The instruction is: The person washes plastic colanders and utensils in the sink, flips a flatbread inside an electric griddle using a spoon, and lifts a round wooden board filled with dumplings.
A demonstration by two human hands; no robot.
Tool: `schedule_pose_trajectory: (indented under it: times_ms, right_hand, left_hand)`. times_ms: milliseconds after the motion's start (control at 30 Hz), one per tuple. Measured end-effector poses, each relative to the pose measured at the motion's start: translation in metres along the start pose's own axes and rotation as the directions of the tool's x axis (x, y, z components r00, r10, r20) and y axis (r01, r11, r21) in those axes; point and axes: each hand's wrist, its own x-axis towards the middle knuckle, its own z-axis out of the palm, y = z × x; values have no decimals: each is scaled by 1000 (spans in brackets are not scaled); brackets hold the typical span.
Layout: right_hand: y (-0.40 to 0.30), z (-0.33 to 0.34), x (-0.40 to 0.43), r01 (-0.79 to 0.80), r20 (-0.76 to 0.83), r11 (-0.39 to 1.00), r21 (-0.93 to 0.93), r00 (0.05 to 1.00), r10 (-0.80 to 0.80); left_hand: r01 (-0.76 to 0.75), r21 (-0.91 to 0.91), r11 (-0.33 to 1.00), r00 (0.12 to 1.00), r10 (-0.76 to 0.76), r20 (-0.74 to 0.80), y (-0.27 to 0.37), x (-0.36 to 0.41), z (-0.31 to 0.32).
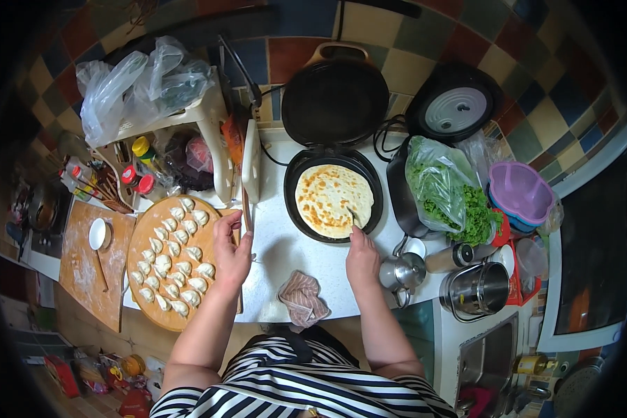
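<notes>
A round flatbread (pixel 330 201) with browned spots lies in the black lower pan of an open electric griddle (pixel 290 215); the griddle's lid (pixel 335 104) stands raised behind it. My right hand (pixel 363 256) is at the pan's front rim, its fingers closed on a slim dark utensil (pixel 352 214) whose tip rests on the flatbread. My left hand (pixel 232 253) is held over the right edge of a round wooden board (pixel 142 225), thumb and fingers apart. Several pale, uncooked dumplings (pixel 173 248) are spread on that board. Close to my left fingers a wooden strip (pixel 246 209) stands upright; contact cannot be made out.
A striped cloth (pixel 303 299) lies at the counter's front edge. Right of the griddle stand bagged leafy greens (pixel 436 183), a metal kettle (pixel 405 270) and a steel pot (pixel 483 290). At left are a floured board (pixel 83 261), a white bowl (pixel 100 233) and a rack (pixel 217 151).
</notes>
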Motion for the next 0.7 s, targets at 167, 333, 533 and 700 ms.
schedule_pose_trajectory:
  times_ms: [167, 333, 533, 700]
  right_hand:
    - [6, 12, 22, 52, -19, 998, -28, 998, -52]
    - [2, 7, 24, 157, -126, 988, 11, 980, -155]
    - [-26, 25, 19, 247, -82, 960, 130, 968, -238]
    - [-20, 26, 18, 281, -51, 941, 189, 960, -277]
  left_hand:
    - [-59, -14, 998, 998, 58, -32, -1, -6, -17]
    - [-70, 10, 998, 997, 70, -34, 0, -15, -29]
    - [-66, -35, 997, 998, 66, 1, 5, -23, -23]
    - [-80, -39, 996, 996, 81, 42, 9, -25, -22]
